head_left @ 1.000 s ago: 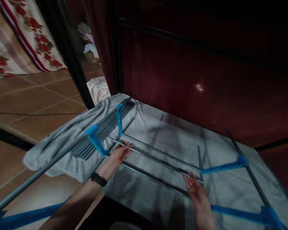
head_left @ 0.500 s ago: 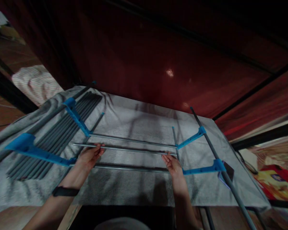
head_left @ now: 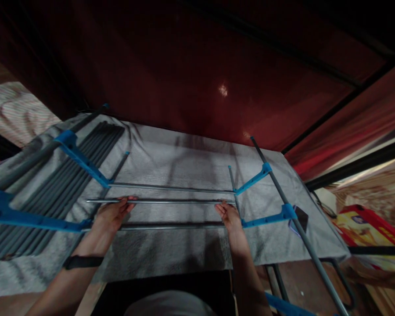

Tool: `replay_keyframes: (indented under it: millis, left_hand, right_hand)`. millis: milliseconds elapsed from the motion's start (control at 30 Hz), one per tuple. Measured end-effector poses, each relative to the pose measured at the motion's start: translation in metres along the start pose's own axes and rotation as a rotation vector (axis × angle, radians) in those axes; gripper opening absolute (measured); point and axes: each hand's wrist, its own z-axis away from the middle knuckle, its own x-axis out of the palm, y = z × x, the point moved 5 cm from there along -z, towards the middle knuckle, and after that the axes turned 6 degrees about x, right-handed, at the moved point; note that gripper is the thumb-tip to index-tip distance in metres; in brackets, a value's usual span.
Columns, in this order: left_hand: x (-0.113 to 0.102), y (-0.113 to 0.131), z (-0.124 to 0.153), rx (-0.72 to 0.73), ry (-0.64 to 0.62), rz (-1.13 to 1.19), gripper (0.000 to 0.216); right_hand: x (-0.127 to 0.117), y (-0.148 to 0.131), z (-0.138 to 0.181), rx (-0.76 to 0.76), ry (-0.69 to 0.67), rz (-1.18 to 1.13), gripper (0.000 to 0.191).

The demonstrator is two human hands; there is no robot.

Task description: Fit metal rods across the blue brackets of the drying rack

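A thin grey metal tube (head_left: 174, 202) runs level between my hands. Near its left end my left hand (head_left: 113, 213) is closed on it, and my right hand (head_left: 228, 213) grips it close to the right end. Behind it one crossbar (head_left: 171, 188) joins the two side frames, and nearer me lies another crossbar (head_left: 174, 226). Blue plastic brackets connect these bars to the uprights: a left bracket (head_left: 85, 162) beyond my left hand and a right bracket (head_left: 266, 217) just right of my right hand. A dark band circles my left wrist.
Several loose grey tubes (head_left: 66, 184) lie side by side on the grey cloth (head_left: 191, 171) at left. A phone-like dark object (head_left: 300, 217) rests beside the right upright (head_left: 312, 254). A red and yellow package (head_left: 362, 224) stands off to the right, and a dark red panel (head_left: 184, 79) rises behind.
The view has shifted, so the frame appears farther left and slightly higher. Both hands still hold the tube, which now looks more level.
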Motion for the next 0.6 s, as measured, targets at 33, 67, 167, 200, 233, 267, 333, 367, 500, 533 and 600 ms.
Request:
replay_keyframes:
  millis: [33,67,167,200,233,267,333,367,500,533,600]
  left_hand:
    - [0.0,0.0,0.0,0.001,-0.009,-0.005,0.03]
    - [0.001,0.001,0.0,0.0,-0.023,-0.007,0.03]
    - [0.003,0.001,0.002,-0.007,-0.048,-0.016,0.031]
    - [0.003,0.002,0.002,-0.011,-0.041,-0.022,0.031]
    - [0.004,0.002,0.003,-0.014,-0.036,-0.026,0.031]
    - [0.004,0.002,0.003,-0.015,-0.026,-0.032,0.031]
    - [0.005,0.002,0.005,-0.008,-0.008,-0.035,0.03]
    - [0.006,0.002,0.005,0.001,-0.006,-0.033,0.029]
    - [0.006,0.002,0.008,0.041,0.021,-0.031,0.024]
    - [0.006,0.002,0.008,0.053,0.022,-0.031,0.023]
    - [0.005,0.001,0.008,0.08,0.018,-0.028,0.022]
  right_hand:
    - [0.001,0.001,-0.001,-0.003,-0.016,0.004,0.018]
    - [0.002,0.001,-0.003,-0.001,-0.033,0.008,0.017]
    - [0.002,0.003,-0.006,0.012,-0.057,-0.004,0.014]
    - [0.002,0.003,-0.006,0.017,-0.052,-0.011,0.012]
    - [0.001,0.003,-0.006,0.022,-0.047,-0.018,0.012]
    - [0.001,0.002,-0.006,0.028,-0.044,-0.023,0.012]
    - [0.0,0.001,-0.005,0.041,-0.041,-0.029,0.014]
    - [0.0,0.0,-0.005,0.048,-0.039,-0.03,0.016]
    - [-0.002,0.001,-0.009,0.072,-0.007,-0.022,0.023]
    - [-0.002,0.001,-0.011,0.075,0.007,-0.019,0.025]
    - [-0.002,0.003,-0.014,0.078,0.032,-0.012,0.027]
